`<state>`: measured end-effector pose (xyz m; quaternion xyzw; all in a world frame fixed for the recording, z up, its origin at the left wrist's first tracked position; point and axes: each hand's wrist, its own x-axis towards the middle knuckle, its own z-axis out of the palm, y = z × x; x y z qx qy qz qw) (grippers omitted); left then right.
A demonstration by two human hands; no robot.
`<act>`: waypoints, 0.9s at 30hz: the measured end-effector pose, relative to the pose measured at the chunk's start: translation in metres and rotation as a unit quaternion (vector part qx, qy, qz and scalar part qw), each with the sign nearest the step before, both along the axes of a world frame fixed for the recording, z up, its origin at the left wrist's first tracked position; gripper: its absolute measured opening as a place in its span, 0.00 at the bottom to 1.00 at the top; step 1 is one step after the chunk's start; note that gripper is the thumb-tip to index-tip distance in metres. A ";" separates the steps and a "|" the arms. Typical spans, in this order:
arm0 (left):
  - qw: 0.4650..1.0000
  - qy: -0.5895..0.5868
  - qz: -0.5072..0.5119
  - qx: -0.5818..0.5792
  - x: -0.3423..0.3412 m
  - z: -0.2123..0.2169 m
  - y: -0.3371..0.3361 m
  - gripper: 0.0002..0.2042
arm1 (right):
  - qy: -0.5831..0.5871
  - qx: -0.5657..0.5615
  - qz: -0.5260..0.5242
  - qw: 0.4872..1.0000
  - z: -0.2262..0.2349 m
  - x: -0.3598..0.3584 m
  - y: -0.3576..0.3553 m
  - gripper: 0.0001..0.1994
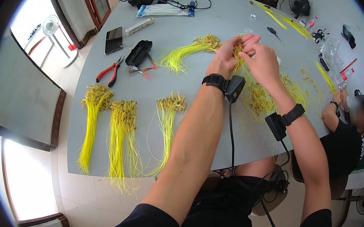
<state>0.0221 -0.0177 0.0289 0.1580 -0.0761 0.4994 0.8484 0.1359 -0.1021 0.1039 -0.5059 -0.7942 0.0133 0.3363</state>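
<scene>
My left hand (228, 56) is turned palm up above the table, with a small bunch of thin yellow strands with gold-brown ends (239, 57) in its grip. Close against it, my right hand (262, 64) pinches thumb and forefinger at these ends; what exactly lies between the fingertips is too small to make out. Below both hands spreads a loose, tangled heap of the same yellow strands (257, 99), partly hidden by my right forearm. Beyond my left wrist lies a bundle of yellow strands (189, 51), its gold-brown ends toward my hands.
Three strand bundles (93, 122) (122, 132) (170, 119) lie left, overhanging or nearing the front edge. Past them are red-handled pliers (111, 72), an open black case (139, 52) and a phone (113, 40). Small scissors (273, 33) lie farther right. Two people sit around the table.
</scene>
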 end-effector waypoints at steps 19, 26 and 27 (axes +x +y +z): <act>0.999 0.045 0.029 -0.008 0.006 0.001 0.002 0.22 | 0.075 -0.030 -0.046 0.996 0.000 -0.005 0.006 0.05; 0.991 0.119 0.062 -0.022 0.006 -0.003 0.004 0.19 | 0.015 -0.021 -0.079 0.997 -0.001 -0.006 0.003 0.04; 0.990 0.120 0.070 -0.021 0.005 -0.003 0.004 0.19 | 0.015 -0.030 -0.082 0.996 -0.002 -0.005 0.003 0.04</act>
